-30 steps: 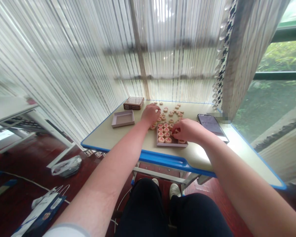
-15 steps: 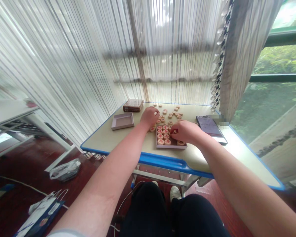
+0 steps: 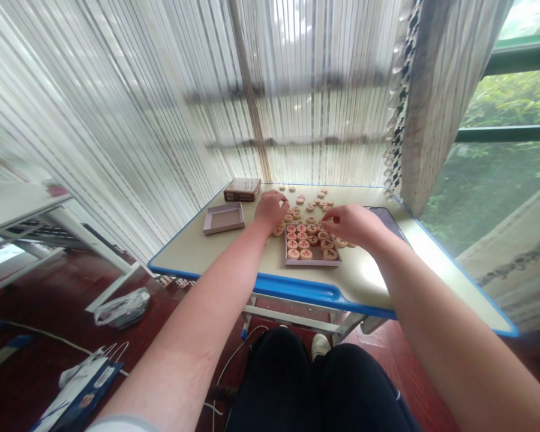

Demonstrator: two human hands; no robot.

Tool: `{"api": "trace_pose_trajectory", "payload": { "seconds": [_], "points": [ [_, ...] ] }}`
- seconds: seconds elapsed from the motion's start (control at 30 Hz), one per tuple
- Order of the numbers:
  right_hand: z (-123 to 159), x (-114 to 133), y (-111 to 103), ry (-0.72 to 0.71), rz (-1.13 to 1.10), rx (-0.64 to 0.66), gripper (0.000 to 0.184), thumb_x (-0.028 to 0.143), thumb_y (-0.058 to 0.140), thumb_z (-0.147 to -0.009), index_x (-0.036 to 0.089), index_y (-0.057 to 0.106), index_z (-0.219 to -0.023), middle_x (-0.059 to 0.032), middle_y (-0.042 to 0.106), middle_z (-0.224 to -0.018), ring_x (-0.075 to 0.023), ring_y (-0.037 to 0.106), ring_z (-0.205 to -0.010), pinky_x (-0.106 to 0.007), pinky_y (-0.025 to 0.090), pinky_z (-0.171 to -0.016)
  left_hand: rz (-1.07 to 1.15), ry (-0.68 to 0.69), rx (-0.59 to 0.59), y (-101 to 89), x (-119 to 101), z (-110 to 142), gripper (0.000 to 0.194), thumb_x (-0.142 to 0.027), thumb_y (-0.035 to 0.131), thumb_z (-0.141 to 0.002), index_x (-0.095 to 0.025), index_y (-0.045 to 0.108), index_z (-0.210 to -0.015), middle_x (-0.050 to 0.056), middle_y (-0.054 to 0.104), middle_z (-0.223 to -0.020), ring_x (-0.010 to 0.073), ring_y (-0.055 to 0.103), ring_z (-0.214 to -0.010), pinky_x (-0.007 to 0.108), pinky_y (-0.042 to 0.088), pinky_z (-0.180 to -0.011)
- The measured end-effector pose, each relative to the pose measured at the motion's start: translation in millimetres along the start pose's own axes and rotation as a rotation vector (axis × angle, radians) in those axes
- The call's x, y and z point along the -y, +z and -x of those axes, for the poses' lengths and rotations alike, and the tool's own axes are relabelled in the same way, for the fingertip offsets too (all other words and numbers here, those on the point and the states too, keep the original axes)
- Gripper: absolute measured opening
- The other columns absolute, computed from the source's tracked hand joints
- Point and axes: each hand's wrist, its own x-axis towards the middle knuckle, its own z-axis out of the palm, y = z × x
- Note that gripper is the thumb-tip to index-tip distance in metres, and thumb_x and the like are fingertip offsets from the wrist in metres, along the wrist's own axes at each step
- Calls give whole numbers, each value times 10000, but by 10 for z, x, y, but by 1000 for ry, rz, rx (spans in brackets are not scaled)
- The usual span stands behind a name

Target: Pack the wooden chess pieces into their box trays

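Observation:
A shallow open box point(image 3: 314, 262) near the table's front edge holds round wooden Chinese chess pieces point(image 3: 306, 254) in rows, red-marked on the left and dark-marked on the right. A bare gap shows in its front middle. Beyond the box's back left corner, my left hand point(image 3: 271, 208) is curled beside loose pieces point(image 3: 296, 215), thumb and fingers drawn together; what lies between them is too small to make out. My right hand point(image 3: 348, 221) hovers at the box's back right corner, fingers pinched, their tips close to a piece. Whether they grip one I cannot see.
More loose pieces point(image 3: 323, 204) lie scattered toward the back of the table. At the left are an empty box lid point(image 3: 224, 218) and a brown box point(image 3: 242, 189). A phone point(image 3: 389, 221) lies partly behind my right hand. A curtain point(image 3: 324, 120) hangs beyond the table.
My right hand has moved back and right out of the box's interior, uncovering dark-marked pieces there. My left hand has barely moved. The view has shifted slightly.

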Motion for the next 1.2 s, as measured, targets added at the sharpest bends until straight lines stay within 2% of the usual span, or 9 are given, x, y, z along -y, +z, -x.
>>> {"api": "trace_pose_trajectory", "payload": {
  "seconds": [0.23, 0.43, 0.63, 0.83, 0.93, 1.07, 1.2],
  "points": [
    [-14, -35, 12, 1, 3, 130, 228, 404, 597, -681, 309, 732, -838, -17, 686, -857, -155, 573, -631, -250, 365, -489, -28, -9, 21, -28, -10, 26, 172, -241, 545, -791, -148, 689, -811, 83, 650, -914, 215, 568, -937, 369, 442, -911],
    [-14, -42, 18, 2, 11, 139, 241, 432, 592, -670, 285, 724, -808, -29, 679, -755, -153, 557, -593, -249, 343, -472, -29, -2, 2, -9, 6, 15, 176, -231, 538, -786, -146, 691, -806, 81, 654, -918, 210, 572, -941, 357, 435, -919],
    [-10, -70, -20, -17, -41, 69, 240, 426, 576, -693, 286, 714, -830, -21, 677, -804, -151, 559, -612, -254, 364, -491, -27, -5, 19, -2, 16, 17, 193, -254, 535, -790, -153, 694, -831, 84, 655, -938, 212, 569, -958, 345, 432, -918],
    [-77, -148, 45, 92, -60, -99, 308, 449, 500, -748, 301, 702, -928, -33, 682, -854, -179, 579, -673, -273, 378, -531, -62, -50, 156, 2, 23, 22, 248, -258, 497, -810, -161, 698, -918, 89, 652, -990, 207, 569, -1008, 328, 420, -945],
    [-100, -177, 78, 154, -47, -83, 326, 461, 488, -753, 311, 705, -946, -39, 687, -880, -197, 594, -721, -285, 400, -573, -78, -76, 251, 23, 32, 14, 271, -205, 480, -795, -180, 703, -948, 76, 661, -1024, 197, 567, -1038, 310, 417, -957],
    [-90, -166, 69, 176, -60, -57, 358, 489, 481, -767, 312, 701, -987, -48, 693, -921, -213, 608, -767, -291, 417, -602, -64, -48, 292, 54, 37, -6, 314, -183, 439, -812, -178, 690, -1000, 74, 666, -1061, 191, 564, -1065, 314, 409, -972],
    [-58, -133, 34, 138, -106, -102, 439, 552, 427, -808, 285, 690, -1036, -66, 699, -938, -223, 616, -808, -284, 417, -604, -35, 17, 378, 81, 26, -14, 360, -271, 399, -872, -205, 613, -1154, 59, 599, -1227, 178, 520, -1158, 318, 373, -1011]
  ]
}}
